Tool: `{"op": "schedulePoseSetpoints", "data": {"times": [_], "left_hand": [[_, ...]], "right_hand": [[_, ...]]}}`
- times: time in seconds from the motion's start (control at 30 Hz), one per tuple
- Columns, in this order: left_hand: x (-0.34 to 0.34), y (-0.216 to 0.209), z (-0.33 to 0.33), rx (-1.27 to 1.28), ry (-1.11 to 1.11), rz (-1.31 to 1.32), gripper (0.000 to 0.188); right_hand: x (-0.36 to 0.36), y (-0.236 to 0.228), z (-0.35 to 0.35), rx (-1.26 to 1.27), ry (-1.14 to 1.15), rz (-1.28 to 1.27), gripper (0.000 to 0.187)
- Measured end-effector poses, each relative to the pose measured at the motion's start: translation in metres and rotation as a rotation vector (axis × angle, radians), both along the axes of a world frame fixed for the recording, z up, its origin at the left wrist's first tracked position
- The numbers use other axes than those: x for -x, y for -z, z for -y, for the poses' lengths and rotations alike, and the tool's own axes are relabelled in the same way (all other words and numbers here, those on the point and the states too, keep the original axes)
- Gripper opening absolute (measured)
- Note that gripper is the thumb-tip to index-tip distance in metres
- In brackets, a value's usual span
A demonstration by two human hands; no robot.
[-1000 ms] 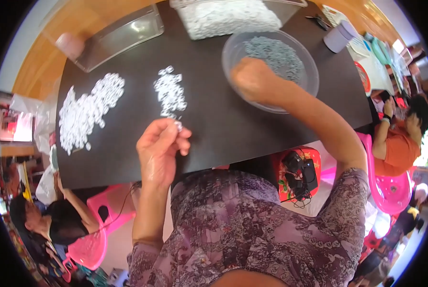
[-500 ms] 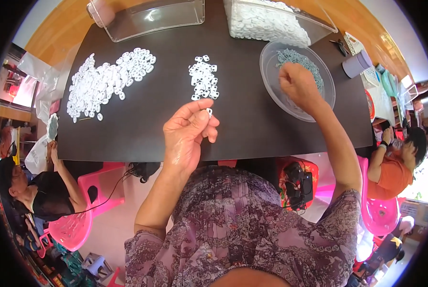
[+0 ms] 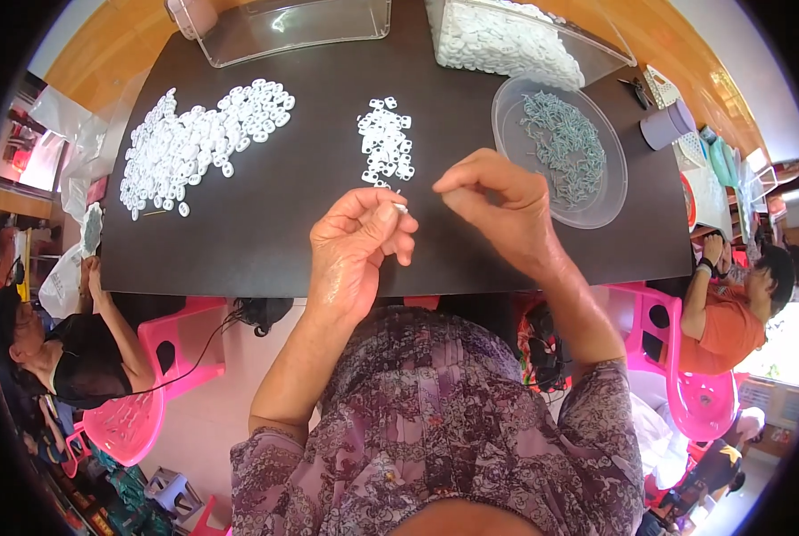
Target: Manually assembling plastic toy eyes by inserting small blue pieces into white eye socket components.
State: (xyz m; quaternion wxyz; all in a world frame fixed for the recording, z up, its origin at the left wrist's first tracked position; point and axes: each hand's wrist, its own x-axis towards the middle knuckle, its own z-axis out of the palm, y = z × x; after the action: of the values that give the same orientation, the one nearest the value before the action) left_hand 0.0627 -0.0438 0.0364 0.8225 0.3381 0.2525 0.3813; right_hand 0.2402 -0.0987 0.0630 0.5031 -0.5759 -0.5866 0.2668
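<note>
Over the near middle of the table, my left hand (image 3: 350, 246) pinches a small white plastic piece (image 3: 401, 208) between thumb and forefinger. My right hand (image 3: 502, 205) is just to its right, thumb and forefinger closed together; anything between them is too small to make out. The two hands do not touch. Beyond my left hand lies a small pile of white plastic pieces with holes (image 3: 386, 143). A round clear tub (image 3: 516, 134) behind my right hand holds many thin grey-green metal pins or screws (image 3: 574, 147).
At the left spreads a large heap of white oval pieces (image 3: 203, 143). Two clear bins stand at the back, one (image 3: 301, 40) left and one full of white pieces (image 3: 507, 54) right. A purple-grey cup (image 3: 668, 125) and pliers (image 3: 634, 91) lie far right. People sit at both sides.
My right hand has left the tub of metal pins and come left, close to my left hand. My left hand keeps its hold on the white piece, which has turned slightly.
</note>
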Motion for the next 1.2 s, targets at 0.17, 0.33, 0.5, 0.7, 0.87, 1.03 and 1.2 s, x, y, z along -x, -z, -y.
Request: {"op": "schedulePoseSetpoints", "data": {"times": [0.17, 0.33, 0.5, 0.7, 0.87, 1.03, 1.2], "left_hand": [[0.002, 0.003, 0.001, -0.032, -0.053, 0.01, 0.015], [0.002, 0.006, 0.001, -0.037, -0.058, -0.006, 0.016], [0.004, 0.006, 0.004, -0.053, -0.079, -0.019, 0.013], [0.008, 0.011, 0.004, -0.13, -0.119, -0.101, 0.011], [0.012, 0.009, 0.005, -0.178, -0.097, -0.198, 0.01], [0.014, 0.009, 0.006, -0.206, -0.103, -0.239, 0.011], [0.016, 0.012, 0.006, -0.23, -0.107, -0.263, 0.012]], "right_hand": [[0.02, -0.001, 0.002, 0.02, -0.004, -0.027, 0.011], [0.03, 0.003, 0.001, 0.049, 0.035, -0.128, 0.012], [0.035, 0.003, -0.001, 0.04, 0.019, -0.133, 0.012], [0.041, 0.006, -0.003, 0.076, 0.048, -0.07, 0.014], [0.042, 0.008, -0.004, 0.047, 0.03, -0.035, 0.016], [0.044, 0.008, -0.004, 0.092, 0.024, -0.039, 0.015], [0.045, 0.008, -0.004, 0.107, 0.011, -0.026, 0.014]]}}
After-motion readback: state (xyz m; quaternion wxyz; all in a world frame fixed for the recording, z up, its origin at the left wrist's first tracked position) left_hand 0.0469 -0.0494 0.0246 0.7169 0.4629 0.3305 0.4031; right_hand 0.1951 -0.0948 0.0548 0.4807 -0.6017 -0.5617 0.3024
